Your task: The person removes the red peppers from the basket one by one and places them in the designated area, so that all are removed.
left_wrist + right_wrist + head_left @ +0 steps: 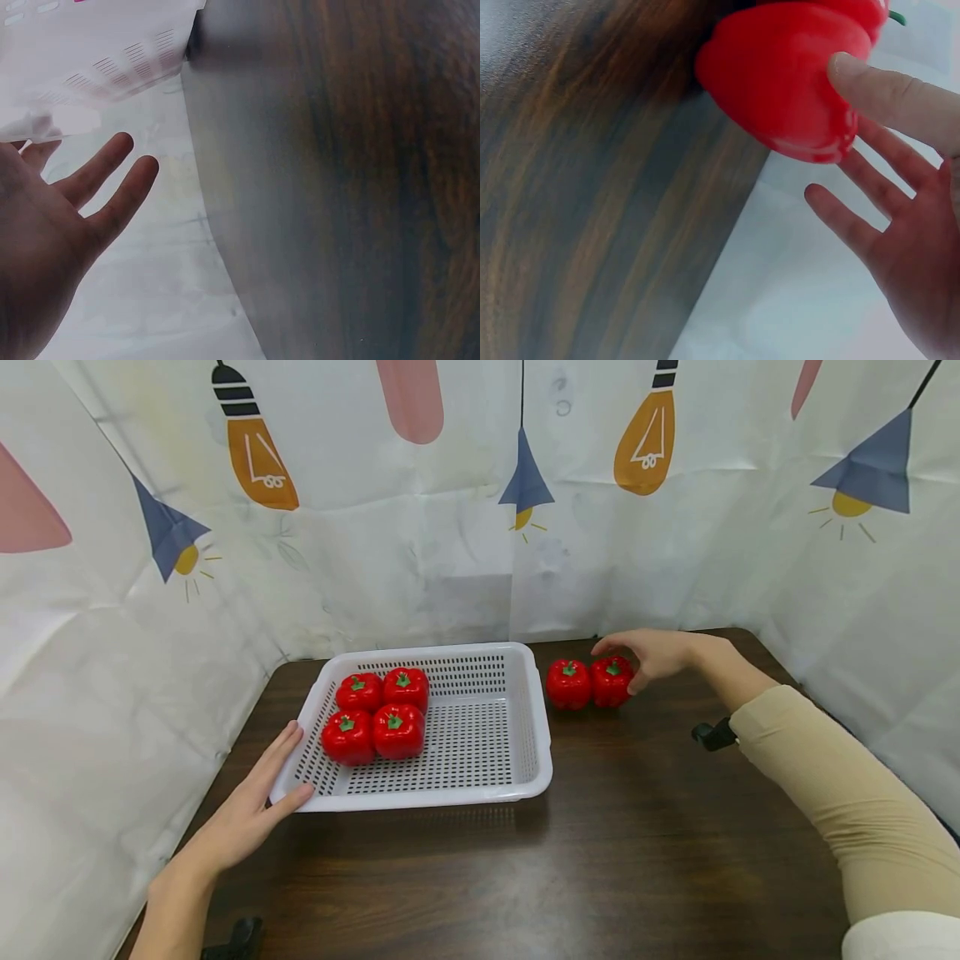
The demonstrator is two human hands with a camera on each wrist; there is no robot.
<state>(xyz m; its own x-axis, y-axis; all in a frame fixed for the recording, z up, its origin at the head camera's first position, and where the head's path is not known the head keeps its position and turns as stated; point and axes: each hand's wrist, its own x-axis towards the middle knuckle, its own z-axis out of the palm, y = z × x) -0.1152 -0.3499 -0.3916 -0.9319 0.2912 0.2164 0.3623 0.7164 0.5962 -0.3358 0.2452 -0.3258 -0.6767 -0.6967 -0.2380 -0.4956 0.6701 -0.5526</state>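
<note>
A white perforated plastic basket (468,796) stands on the dark table, and several red bell peppers (399,732) sit together in its left half. My left hand (243,814) lies at the basket's left side with fingers stretched, touching the rim; in the left wrist view its fingers are spread apart. Right of the basket, two more red bell peppers stand side by side. My right hand (656,653) is around the right-hand bell pepper (613,683), its thumb (870,86) against the pepper's side and fingers on the far side. The left one of the pair, another bell pepper (567,687), touches it.
The dark wood-grain table (570,868) extends in front of the basket and to its right. A white curtain (420,568) printed with lamps and bulbs hangs close behind and along both sides. The basket's right half shows bare perforated floor.
</note>
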